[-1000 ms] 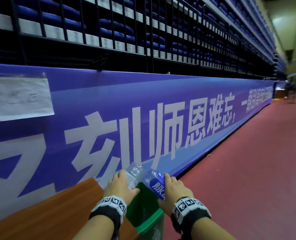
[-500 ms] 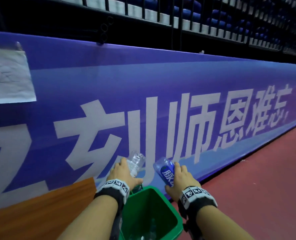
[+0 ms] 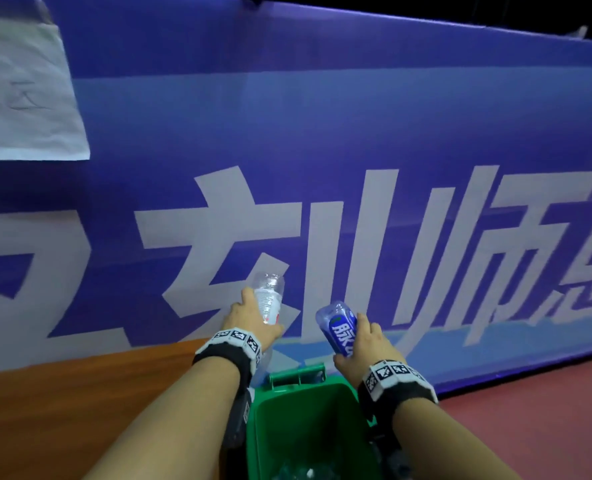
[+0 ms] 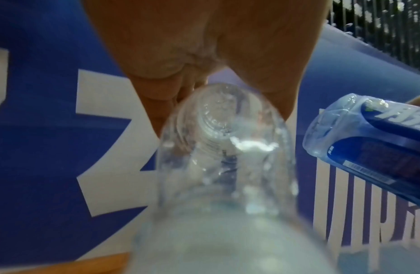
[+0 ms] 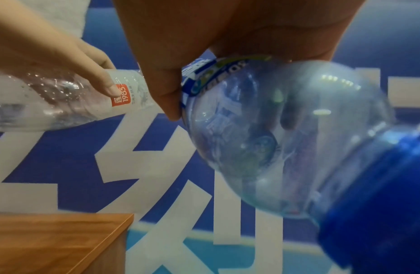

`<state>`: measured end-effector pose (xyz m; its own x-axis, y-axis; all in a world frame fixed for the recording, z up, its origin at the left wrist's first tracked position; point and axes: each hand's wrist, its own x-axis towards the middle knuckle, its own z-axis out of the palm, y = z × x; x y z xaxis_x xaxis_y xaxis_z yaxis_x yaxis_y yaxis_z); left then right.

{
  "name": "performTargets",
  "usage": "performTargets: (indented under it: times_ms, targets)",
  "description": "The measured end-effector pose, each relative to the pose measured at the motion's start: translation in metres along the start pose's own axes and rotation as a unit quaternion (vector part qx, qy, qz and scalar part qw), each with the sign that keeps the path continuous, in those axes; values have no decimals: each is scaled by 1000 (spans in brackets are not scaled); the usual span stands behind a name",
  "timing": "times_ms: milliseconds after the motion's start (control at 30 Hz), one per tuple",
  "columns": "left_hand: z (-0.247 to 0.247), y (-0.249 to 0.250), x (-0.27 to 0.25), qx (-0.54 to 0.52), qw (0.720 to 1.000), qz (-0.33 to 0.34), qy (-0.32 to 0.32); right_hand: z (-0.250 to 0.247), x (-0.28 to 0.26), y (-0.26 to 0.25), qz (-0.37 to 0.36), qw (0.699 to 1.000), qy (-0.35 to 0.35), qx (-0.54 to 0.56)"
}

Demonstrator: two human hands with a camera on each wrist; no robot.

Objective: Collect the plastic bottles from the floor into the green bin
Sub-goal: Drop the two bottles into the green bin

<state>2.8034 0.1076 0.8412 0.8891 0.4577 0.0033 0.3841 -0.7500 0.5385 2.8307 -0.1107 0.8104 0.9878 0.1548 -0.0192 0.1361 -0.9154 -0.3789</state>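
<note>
My left hand (image 3: 249, 317) grips a clear plastic bottle (image 3: 268, 292) with a white label, held above the far left corner of the green bin (image 3: 270, 420). In the left wrist view that clear bottle (image 4: 225, 166) fills the centre, under my fingers (image 4: 157, 89). My right hand (image 3: 364, 344) grips a blue-labelled bottle (image 3: 338, 325), tilted, over the bin's far right edge. The right wrist view shows this blue bottle (image 5: 286, 139) close up, with the clear bottle (image 5: 63, 100) at left. Several bottles lie dimly at the bin's bottom (image 3: 305, 471).
A tall purple banner wall (image 3: 322, 133) with big white characters stands right behind the bin. A white paper sheet (image 3: 21, 95) is stuck on it at upper left. A wooden surface (image 3: 62, 410) lies left of the bin, red floor (image 3: 530, 427) to the right.
My view has tipped down and closed in on the bin, whose opening now shows fully. Both hands still hold their bottles above it and have spread a little apart.
</note>
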Motion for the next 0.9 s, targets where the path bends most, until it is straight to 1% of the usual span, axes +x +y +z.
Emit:
performTargets:
  times_ms: [100,167,300,400,567,667,733,900]
  targets:
    - [24,2,27,-10,1000,-9,-12,13,32,11,31,999,8,28]
    - [44,2,42,-13,999,-20,-21,26,52,19,38,999,-1,29]
    - [89,-6,65,-17,997,-65,-46,66,93,37,31,998,-60,16]
    - [123,-17,72,-5,992,-108,-64,101,123,56,14,993,-115,14]
    - [171,-21,72,20,972,-211,-100,145,167,85,-52,973,-225,1]
    - [198,-18,79,33,961,-251,-113,160,194,97,-91,955,-283,-12]
    - [209,-13,77,38,956,-267,-115,166,203,104,-111,949,-294,-26]
    - [222,-1,71,50,945,-298,-126,169,220,114,-131,950,-283,-28]
